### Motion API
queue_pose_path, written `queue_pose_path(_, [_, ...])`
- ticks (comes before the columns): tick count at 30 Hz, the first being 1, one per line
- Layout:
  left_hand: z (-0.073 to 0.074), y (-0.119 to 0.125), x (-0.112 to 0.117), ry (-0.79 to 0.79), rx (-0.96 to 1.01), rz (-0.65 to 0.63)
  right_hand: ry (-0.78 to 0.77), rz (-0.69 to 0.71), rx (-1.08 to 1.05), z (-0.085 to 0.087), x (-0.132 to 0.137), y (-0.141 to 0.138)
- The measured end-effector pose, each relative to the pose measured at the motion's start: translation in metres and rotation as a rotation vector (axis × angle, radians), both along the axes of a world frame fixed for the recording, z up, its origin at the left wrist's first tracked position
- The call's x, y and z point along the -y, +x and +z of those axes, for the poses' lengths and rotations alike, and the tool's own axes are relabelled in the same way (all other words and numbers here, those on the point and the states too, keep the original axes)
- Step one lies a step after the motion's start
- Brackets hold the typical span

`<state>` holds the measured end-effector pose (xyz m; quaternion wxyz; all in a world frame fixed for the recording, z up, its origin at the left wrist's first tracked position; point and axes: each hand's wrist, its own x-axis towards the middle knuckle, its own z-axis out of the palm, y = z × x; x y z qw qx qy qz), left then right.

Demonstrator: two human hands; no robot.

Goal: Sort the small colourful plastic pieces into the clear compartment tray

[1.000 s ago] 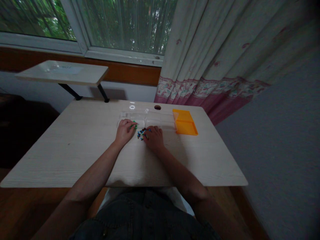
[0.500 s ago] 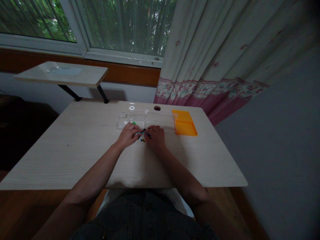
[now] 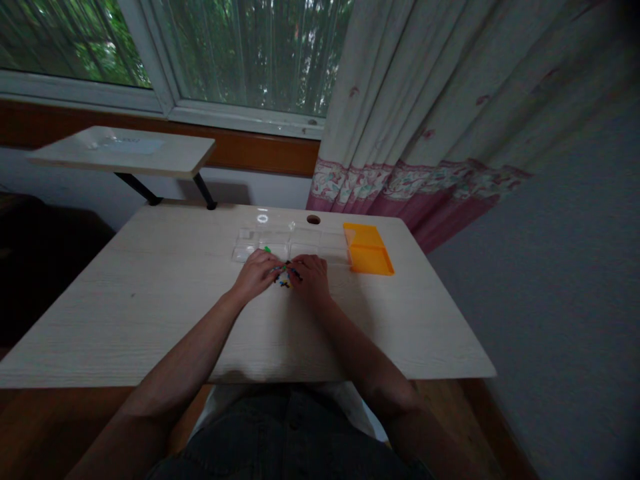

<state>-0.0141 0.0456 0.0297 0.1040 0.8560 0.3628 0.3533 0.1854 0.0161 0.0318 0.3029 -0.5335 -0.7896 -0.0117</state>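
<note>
My left hand (image 3: 257, 272) and my right hand (image 3: 311, 275) meet near the middle of the table, both with curled fingers. Between their fingertips lies a cluster of tiny coloured pieces (image 3: 285, 284), in black, blue, yellow and green; their exact kind is too small to make out. Fingers of both hands touch the cluster and partly hide it. Just beyond my left fingers shows a green piece (image 3: 267, 250), by the near edge of a clear plastic compartment tray (image 3: 305, 231). My right fingers also overlap this tray's near edge.
An orange two-part tray (image 3: 371, 249) stands at the clear tray's right end. Behind it the table (image 3: 170, 300) has a round cable hole (image 3: 313, 219). A raised shelf (image 3: 165, 155) on black legs rises at the back left, with a curtain (image 3: 400, 147) behind the table.
The view has shifted slightly. Both hands stay over the small pieces, with only slight finger movement.
</note>
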Motion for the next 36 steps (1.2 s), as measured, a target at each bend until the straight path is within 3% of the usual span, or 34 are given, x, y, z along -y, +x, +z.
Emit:
queue_pose_path(25, [-0.001,0.003,0.000,0.012,0.078,0.011,0.048,-0.036,-0.042,0.000,0.002,-0.003])
queue_pose_path(31, [-0.005,-0.011,-0.009,0.071,0.127,0.259,0.060,-0.099,-0.053,0.003,-0.003,0.011])
queue_pose_path(36, [-0.008,-0.022,-0.017,0.088,0.160,0.471,0.118,-0.159,-0.197,0.006,-0.008,0.023])
